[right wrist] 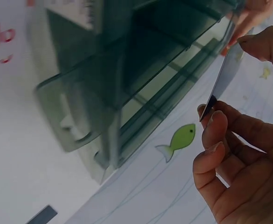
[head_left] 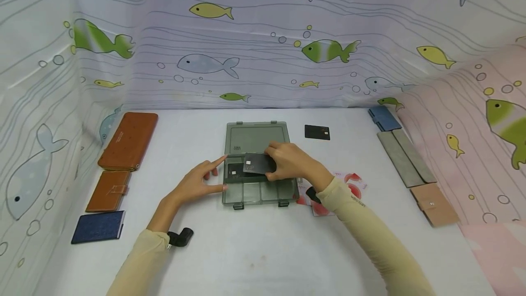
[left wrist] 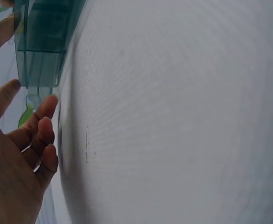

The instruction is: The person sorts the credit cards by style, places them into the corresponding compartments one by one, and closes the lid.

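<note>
My right hand (head_left: 292, 161) pinches a dark grey VIP card (head_left: 258, 164) between thumb and fingers, above a clear green-tinted plastic box (head_left: 251, 192). The right wrist view shows this card (right wrist: 226, 77) nearly edge-on, apart from the box wall. The box's lid (head_left: 259, 136) is folded back, and small compartments line its front. Another dark VIP card (head_left: 235, 171) lies inside, in the long middle compartment, partly covered by the held one. With index finger and thumb stretched out, my left hand (head_left: 194, 183) touches the box's left side.
Behind the box to the right lies a black card (head_left: 317, 132). Pink-and-white printed cards (head_left: 356, 185) lie partly under the right forearm. A brown wallet (head_left: 129, 140), smaller brown wallet (head_left: 107, 191) and navy booklet (head_left: 98, 226) line the left; blue (head_left: 384, 118), grey (head_left: 407, 158) and tan (head_left: 435, 204) cases line the right.
</note>
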Available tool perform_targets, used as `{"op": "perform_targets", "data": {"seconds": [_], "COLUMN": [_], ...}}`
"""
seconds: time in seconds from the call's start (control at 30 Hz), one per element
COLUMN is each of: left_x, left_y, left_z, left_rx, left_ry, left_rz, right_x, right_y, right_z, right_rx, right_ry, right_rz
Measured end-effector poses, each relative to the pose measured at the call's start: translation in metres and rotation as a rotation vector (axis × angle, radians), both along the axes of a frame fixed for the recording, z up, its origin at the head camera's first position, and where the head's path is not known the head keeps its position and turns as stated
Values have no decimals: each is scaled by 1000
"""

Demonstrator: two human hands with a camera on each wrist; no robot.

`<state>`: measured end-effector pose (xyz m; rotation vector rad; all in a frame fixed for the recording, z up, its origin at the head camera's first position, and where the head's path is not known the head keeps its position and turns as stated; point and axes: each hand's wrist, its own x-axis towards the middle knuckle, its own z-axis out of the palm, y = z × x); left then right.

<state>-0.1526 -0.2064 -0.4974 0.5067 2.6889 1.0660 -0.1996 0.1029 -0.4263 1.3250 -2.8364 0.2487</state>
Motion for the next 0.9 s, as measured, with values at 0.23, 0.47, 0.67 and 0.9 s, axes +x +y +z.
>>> {"op": "perform_targets", "data": {"seconds": [0.23, 0.47, 0.67, 0.9], "left_x": [-1, -1, -1, 1], "left_y": [2, 3, 3, 0], "left_z": [2, 4, 4, 3], "left_rx": [-6, -2, -2, 6], "left_ry": [-1, 17, 9, 10], "left_rz": [-6, -3, -7, -9], "right_x": [-3, -5, -7, -5], "right_y": [-19, -30, -40, -57], "right_z": [-3, -6, -8, -7], "right_rx": [79, 124, 134, 160], "right_ry": [-10, -22, -40, -60], "right_rz": [22, 23, 16, 51]}}
